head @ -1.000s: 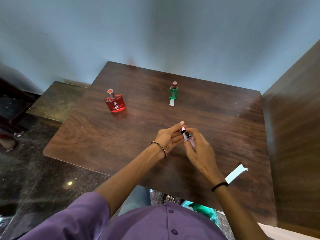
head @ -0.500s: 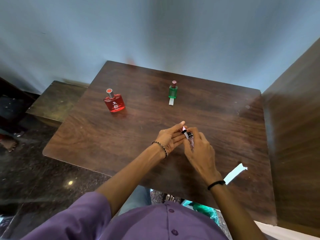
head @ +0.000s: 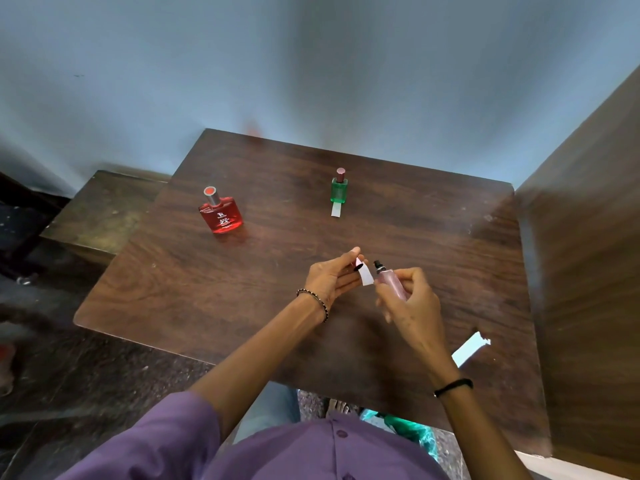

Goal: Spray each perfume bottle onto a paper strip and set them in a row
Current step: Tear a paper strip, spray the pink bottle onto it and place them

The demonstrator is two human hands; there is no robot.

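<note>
My right hand (head: 412,303) is wrapped shut around the slim pink glass perfume bottle (head: 389,285), its black nozzle bare and aimed left. My left hand (head: 330,278) pinches the small white paper strip (head: 365,276) together with what looks like the pink cap (head: 358,263), just beside the nozzle, above the dark wooden table (head: 214,289). I judge the bottle light, slick and breakable, so I keep low on its body with 1 finger free for the pump; the strip is flimsy, best held by its end.
</note>
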